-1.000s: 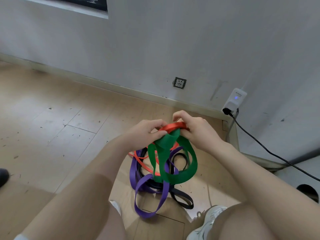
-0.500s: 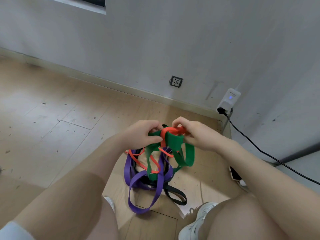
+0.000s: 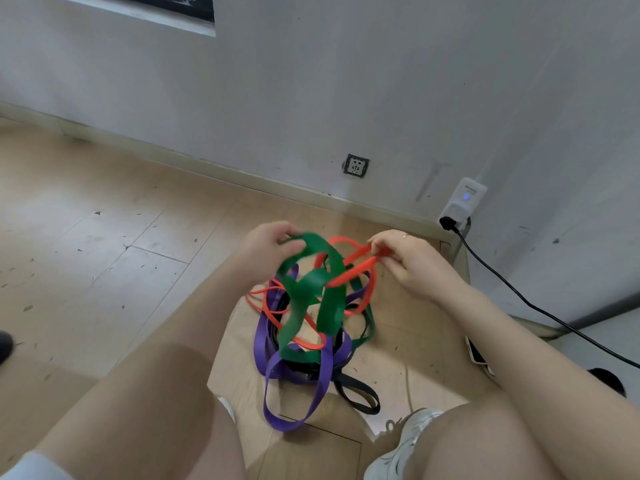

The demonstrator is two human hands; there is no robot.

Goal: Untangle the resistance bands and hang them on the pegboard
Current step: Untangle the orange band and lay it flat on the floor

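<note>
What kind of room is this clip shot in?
Probably a plain indoor room, home or office: wood-look floor, grey wall with a socket, and a plugged-in adapter near the corner. No pegboard in view.

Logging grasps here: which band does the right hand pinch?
The orange band: the right hand pinches it, while the left hand grips the green band.

Left hand gripping green band. Right hand pinching orange band. Purple band and black band tangled below on floor.
</note>
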